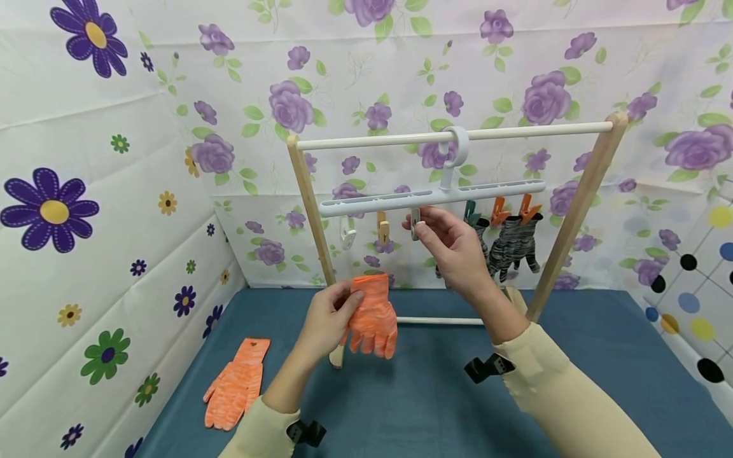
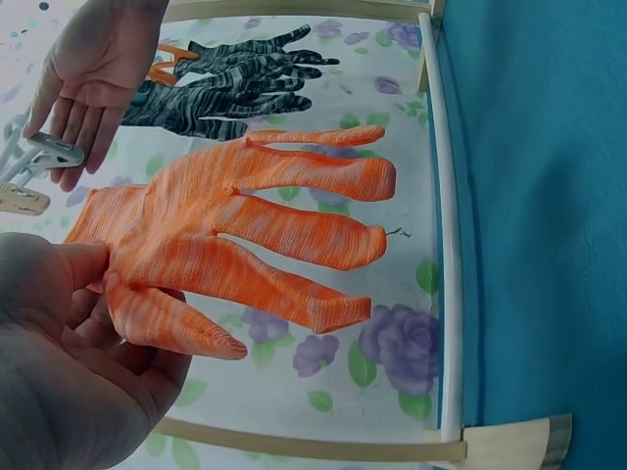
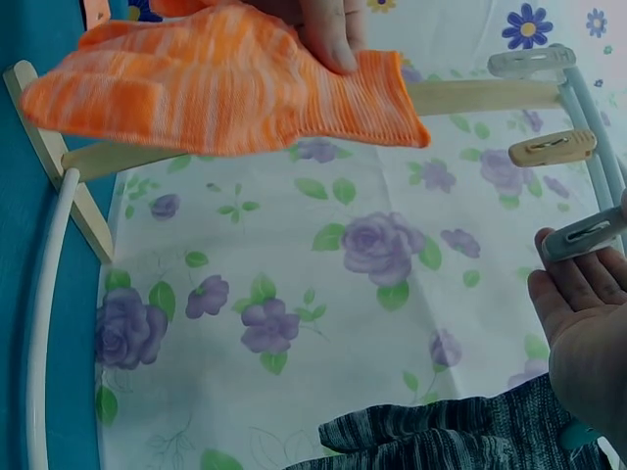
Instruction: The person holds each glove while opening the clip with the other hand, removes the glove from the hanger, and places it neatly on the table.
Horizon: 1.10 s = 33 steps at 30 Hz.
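My left hand point(image 1: 322, 321) pinches an orange knit glove point(image 1: 375, 315) near its cuff. The glove's fingers hang downward, below the left end of a pale grey clip hanger point(image 1: 378, 203). Up at the hanger bar, my right hand point(image 1: 458, 248) holds a grey clothespin point(image 3: 583, 235) between thumb and fingers. To the left of that clothespin hang a tan clothespin point(image 1: 383, 230) and a white clothespin point(image 1: 347, 234), both with nothing in them. Dark grey mottled gloves point(image 1: 513, 247) hang at the hanger's right end from orange clothespins point(image 1: 529, 208) and a green clothespin point(image 1: 470, 213).
A second orange glove point(image 1: 236, 385) lies flat on the blue tabletop point(image 1: 424, 407) at the left. The hanger hooks over the white rod point(image 1: 378, 140) of a wooden-sided rack point(image 1: 575, 216). Flower-patterned cloth point(image 1: 366, 57) stands behind and at the left.
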Motion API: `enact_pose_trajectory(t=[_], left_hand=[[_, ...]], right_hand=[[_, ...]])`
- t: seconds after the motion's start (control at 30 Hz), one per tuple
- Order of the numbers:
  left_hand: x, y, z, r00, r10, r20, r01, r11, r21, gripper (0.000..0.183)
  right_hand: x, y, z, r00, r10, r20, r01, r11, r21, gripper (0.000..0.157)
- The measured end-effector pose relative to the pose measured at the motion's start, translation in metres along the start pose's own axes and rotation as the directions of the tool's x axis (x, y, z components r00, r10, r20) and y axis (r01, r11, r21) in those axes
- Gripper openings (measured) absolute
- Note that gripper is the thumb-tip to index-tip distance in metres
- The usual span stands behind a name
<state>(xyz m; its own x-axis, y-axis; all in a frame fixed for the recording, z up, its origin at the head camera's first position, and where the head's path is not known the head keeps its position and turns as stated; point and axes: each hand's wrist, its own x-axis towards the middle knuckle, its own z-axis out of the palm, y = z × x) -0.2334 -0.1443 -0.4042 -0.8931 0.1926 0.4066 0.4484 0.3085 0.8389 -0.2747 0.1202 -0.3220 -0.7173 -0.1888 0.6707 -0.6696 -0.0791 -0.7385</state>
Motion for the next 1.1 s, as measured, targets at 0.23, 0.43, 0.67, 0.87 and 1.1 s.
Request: enact_pose_trajectory(t=[0.23, 0.43, 0.67, 0.87, 1.1], left_hand=[[-0.007, -0.007, -0.008, 0.999, -0.036, -0.018, 0.036, 0.999, -0.001, 0.021], [-0.014, -0.008, -0.016, 0.998, -0.055, -0.019, 0.056, 0.998, 0.030, 0.018], [-0.024, -0.012, -0.027, 0.996, -0.092, -0.009, 0.092, 0.996, 0.000, 0.018], [-0.030, -0.016, -0.034, 0.993, -0.113, -0.022, 0.113, 0.993, 0.017, 0.021], [-0.031, -0.021, -0.044, 0.994, -0.090, -0.056, 0.094, 0.993, 0.067, 0.023]], right_hand=[[-0.003, 0.002, 0.000, 1.000, 0.003, -0.002, -0.003, 1.000, 0.016, 0.037], [-0.005, 0.004, -0.001, 1.000, 0.009, 0.003, -0.009, 1.000, 0.001, 0.037], [-0.011, 0.004, -0.004, 0.999, 0.036, -0.003, -0.036, 0.997, -0.065, 0.040], [-0.014, 0.004, -0.006, 0.999, 0.042, 0.008, -0.041, 0.994, -0.105, 0.043], [-0.021, 0.004, -0.010, 1.000, 0.017, -0.005, -0.018, 0.985, -0.173, 0.046]])
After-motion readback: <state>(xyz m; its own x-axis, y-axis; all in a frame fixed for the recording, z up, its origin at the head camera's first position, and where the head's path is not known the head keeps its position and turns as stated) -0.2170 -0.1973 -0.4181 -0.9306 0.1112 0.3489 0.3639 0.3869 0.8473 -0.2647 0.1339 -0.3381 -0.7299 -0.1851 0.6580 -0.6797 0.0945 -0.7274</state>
